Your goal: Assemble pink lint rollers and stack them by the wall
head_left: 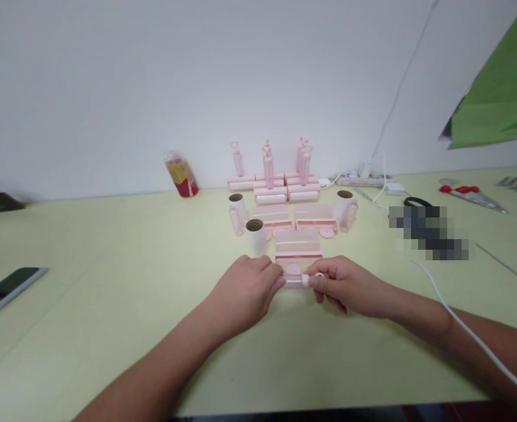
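Between my hands lies a clear pink tube (292,282), held level just above the table. My left hand (250,288) grips its left end. My right hand (347,284) pinches the pink cap (305,281) with a ring loop at the tube's right end. Just behind is an open pink case (298,257) with a clear lid, and a pink disc (293,269) in front of it. White rolls with cardboard cores (255,240) stand near the cases, and another clear pink tube (236,220) is beside the left rear roll.
At the back, pink cases with white rolls (271,196) sit below several upright tubes with heart-shaped loops (268,170). A yellow-red packet (182,177) is against the wall. Scissors (473,196), a power strip (366,179) and a white cable (469,334) are right; a phone (7,290) is left.
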`<state>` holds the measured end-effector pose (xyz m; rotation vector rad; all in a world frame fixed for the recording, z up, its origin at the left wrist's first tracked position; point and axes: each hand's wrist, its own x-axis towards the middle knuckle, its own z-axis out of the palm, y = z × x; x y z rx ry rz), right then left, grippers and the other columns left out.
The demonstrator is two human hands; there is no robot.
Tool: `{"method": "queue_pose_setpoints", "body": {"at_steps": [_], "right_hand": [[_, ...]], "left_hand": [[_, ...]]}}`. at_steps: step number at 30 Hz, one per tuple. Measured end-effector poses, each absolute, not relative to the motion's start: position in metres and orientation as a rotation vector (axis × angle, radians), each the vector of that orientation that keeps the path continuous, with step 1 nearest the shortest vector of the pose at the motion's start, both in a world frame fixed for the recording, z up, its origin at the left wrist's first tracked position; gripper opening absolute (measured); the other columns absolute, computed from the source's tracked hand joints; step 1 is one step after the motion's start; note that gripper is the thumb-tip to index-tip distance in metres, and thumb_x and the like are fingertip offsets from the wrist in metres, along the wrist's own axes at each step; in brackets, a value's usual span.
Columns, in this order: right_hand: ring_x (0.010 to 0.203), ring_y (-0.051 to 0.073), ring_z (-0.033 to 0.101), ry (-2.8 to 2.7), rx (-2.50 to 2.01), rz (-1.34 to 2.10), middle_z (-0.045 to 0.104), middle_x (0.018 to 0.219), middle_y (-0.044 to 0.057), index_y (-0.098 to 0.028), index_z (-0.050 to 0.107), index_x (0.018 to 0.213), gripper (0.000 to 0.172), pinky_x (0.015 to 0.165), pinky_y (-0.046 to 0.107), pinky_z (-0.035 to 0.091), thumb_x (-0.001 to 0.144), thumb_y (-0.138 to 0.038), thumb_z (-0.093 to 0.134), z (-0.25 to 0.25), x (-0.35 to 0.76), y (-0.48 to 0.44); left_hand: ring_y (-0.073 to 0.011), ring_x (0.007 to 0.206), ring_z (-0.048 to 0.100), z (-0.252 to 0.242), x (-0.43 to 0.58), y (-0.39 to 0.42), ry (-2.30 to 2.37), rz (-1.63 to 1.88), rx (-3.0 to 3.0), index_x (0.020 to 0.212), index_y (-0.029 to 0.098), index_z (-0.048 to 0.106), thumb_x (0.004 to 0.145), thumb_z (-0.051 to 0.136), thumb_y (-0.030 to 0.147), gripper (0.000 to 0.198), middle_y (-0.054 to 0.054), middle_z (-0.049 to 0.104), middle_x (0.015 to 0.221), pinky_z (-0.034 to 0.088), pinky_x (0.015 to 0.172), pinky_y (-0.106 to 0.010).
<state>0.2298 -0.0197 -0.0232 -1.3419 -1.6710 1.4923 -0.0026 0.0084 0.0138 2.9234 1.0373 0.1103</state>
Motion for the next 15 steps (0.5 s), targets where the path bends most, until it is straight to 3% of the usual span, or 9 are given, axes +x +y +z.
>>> {"method": "queue_pose_setpoints", "body": {"at_steps": [3,8,12,15], "right_hand": [[0.039,0.006,0.047,-1.597,-1.256,1.527,0.060,0.066,-0.002,-0.016,0.060,0.083,0.031,0.037,0.018,0.034,0.092,-0.044,0.053,-0.030,0.221,-0.026],[0.040,0.008,0.049,-1.588,-1.234,1.547,0.059,0.063,-0.002,-0.018,0.056,0.080,0.035,0.038,0.020,0.036,0.092,-0.051,0.052,-0.035,0.215,-0.032],[0.042,0.009,0.045,-1.827,-1.251,1.407,0.050,0.051,-0.003,-0.017,0.057,0.065,0.050,0.040,0.020,0.032,0.096,-0.055,0.044,-0.033,0.220,-0.032],[0.046,0.009,0.045,-1.891,-1.178,1.334,0.049,0.052,-0.003,-0.018,0.053,0.061,0.053,0.044,0.021,0.033,0.096,-0.056,0.043,-0.027,0.222,-0.033]], "left_hand": [[-0.0234,0.083,0.060,0.008,0.008,-0.002,1.012,0.074,2.913,0.098,0.017,0.060,0.098,0.043,0.036,0.026,-0.007,0.064,0.091,0.047,0.077,-0.039],[-0.0215,0.085,0.059,-0.004,0.021,-0.016,1.074,0.157,2.771,0.098,0.017,0.054,0.095,0.043,0.023,0.013,-0.008,0.062,0.093,0.049,0.076,-0.034],[-0.0212,0.080,0.058,-0.005,0.019,-0.018,1.037,0.186,2.723,0.098,0.019,0.050,0.096,0.038,0.030,0.016,-0.008,0.061,0.094,0.049,0.070,-0.033],[-0.0188,0.076,0.059,-0.001,0.017,-0.018,1.013,0.207,2.626,0.098,0.020,0.050,0.098,0.038,0.034,0.019,-0.006,0.062,0.091,0.047,0.067,-0.030]]}}
